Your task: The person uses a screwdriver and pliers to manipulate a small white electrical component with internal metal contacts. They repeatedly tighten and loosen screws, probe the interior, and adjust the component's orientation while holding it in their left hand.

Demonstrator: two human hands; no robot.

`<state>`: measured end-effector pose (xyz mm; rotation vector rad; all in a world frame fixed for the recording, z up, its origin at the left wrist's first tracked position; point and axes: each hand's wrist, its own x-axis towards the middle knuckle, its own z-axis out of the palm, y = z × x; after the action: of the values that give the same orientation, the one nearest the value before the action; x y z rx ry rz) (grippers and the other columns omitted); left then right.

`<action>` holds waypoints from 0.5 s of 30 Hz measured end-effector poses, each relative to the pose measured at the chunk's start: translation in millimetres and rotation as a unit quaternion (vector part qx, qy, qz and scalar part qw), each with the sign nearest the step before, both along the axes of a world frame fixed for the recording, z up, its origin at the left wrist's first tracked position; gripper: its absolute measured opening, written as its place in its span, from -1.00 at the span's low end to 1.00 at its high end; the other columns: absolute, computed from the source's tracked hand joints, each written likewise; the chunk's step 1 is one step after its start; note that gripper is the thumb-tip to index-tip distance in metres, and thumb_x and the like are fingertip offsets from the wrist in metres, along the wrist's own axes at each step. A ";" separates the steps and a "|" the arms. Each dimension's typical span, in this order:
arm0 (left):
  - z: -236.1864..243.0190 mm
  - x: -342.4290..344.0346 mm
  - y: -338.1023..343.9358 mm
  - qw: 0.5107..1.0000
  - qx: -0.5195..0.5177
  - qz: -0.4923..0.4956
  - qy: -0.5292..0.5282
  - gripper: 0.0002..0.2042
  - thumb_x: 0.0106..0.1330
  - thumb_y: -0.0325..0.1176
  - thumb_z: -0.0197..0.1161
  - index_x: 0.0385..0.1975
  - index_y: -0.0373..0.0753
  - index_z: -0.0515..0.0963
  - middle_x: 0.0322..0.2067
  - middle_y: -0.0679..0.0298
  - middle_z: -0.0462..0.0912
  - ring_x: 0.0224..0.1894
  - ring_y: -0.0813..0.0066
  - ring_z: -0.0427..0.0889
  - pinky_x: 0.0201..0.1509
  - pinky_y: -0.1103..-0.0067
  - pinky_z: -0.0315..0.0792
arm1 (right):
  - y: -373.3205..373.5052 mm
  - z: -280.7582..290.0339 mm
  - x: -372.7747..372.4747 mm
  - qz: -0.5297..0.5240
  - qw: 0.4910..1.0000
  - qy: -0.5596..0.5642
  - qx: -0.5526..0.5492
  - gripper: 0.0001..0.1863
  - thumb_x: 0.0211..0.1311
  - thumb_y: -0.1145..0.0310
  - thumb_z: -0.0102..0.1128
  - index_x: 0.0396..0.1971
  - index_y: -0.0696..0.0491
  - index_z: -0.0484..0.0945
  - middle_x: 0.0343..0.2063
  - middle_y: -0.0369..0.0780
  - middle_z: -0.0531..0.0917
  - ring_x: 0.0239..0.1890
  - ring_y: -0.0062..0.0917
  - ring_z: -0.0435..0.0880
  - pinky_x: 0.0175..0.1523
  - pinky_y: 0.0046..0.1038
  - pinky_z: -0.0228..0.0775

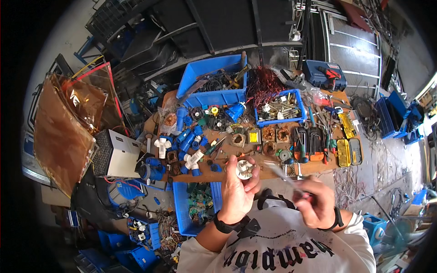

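White round plastic fitting point(244, 169) sits mid-frame, clamped between the left hand point(237, 190)'s thumb and fingers; right of centre, the right hand point(317, 200)'s fingers close on a blurred, red-handled metal tool point(287, 178); a slipping shaft could jab the left fingertips; a loose pinch could drop the fitting past the brown wooden table point(210, 176)'s near edge; open room separates the hands; crowded parts above hamper forward moves.

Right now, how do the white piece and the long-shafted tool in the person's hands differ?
The white piece is round and compact; the long-shafted tool is slender.
The left hand holds the white piece; the right hand holds the long-shafted tool.
The long-shafted tool is blurred; the white piece looks sharper.
Shared: both are hand-held.
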<state>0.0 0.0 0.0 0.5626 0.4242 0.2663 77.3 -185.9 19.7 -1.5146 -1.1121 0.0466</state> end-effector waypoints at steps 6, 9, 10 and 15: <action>7.4 7.4 9.8 1.000 0.021 0.003 -0.014 -0.56 0.46 0.08 -0.12 -0.23 -0.23 0.45 -0.51 0.31 0.44 -0.71 0.73 0.10 -0.63 0.73 0.02 | 24.9 -0.4 10.8 0.012 0.994 0.020 -0.105 -0.70 0.14 0.44 0.27 -0.11 0.15 0.55 -0.47 -0.24 0.57 -0.57 -0.51 0.54 -0.47 -0.47 0.41; 5.5 5.9 12.5 1.000 0.021 0.005 -0.007 -0.56 0.46 0.08 -0.12 -0.23 -0.23 0.45 -0.52 0.32 0.44 -0.71 0.72 0.10 -0.63 0.72 0.02 | 6.8 5.6 11.7 -0.025 1.000 -0.008 -0.011 -0.72 0.16 0.45 0.26 -0.12 0.15 0.55 -0.45 -0.22 0.59 -0.55 -0.50 0.57 -0.45 -0.47 0.43; 4.1 5.5 12.0 1.000 0.021 0.003 -0.007 -0.56 0.46 0.08 -0.11 -0.23 -0.23 0.45 -0.53 0.32 0.44 -0.71 0.72 0.10 -0.63 0.72 0.03 | 5.0 5.5 9.4 -0.017 0.999 -0.016 -0.034 -0.74 0.17 0.45 0.26 -0.14 0.17 0.54 -0.43 -0.21 0.60 -0.56 -0.50 0.55 -0.45 -0.48 0.41; 3.7 5.6 2.1 1.000 0.008 0.009 0.025 -0.56 0.46 0.08 -0.12 -0.25 -0.22 0.46 -0.57 0.34 0.43 -0.72 0.72 0.10 -0.65 0.71 0.02 | 14.5 4.5 11.3 0.015 0.994 0.019 -0.110 -0.71 0.16 0.44 0.27 -0.12 0.20 0.50 -0.45 -0.20 0.59 -0.57 -0.50 0.52 -0.48 -0.50 0.37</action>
<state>5.6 2.1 3.7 0.5828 0.4755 0.2746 88.6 -171.4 24.2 -1.6849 -1.1277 0.2248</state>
